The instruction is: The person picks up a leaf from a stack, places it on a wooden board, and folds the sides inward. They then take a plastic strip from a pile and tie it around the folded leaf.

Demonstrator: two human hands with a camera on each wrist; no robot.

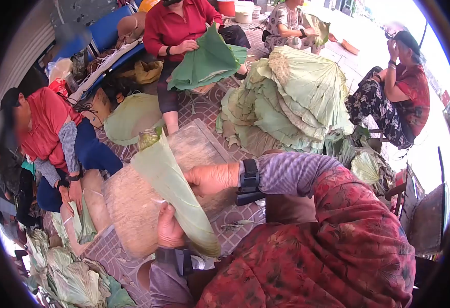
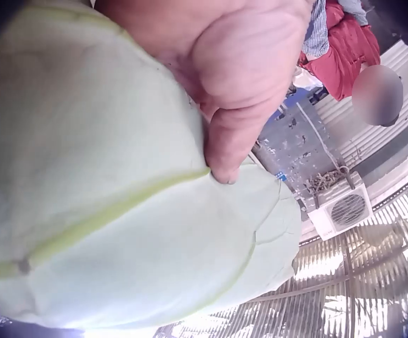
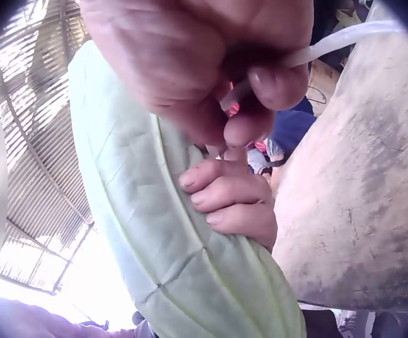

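Note:
A pale green bundle of folded large leaves, like lotus leaves, stands slanted in front of me, its cut stem end at the top. My left hand grips the bundle from the near side; in the left wrist view its thumb presses on the leaf beside a yellow-green vein. On the other side, my right hand is close against the leaves. The right wrist view shows its curled fingers pinching a whitish strip, with the left fingers wrapped on the leaf just below.
A worn wooden board lies before me on patterned paving. Large leaf stacks rise beyond it, and more leaves lie at the lower left. Several people sit around; one in red holds a dark green leaf.

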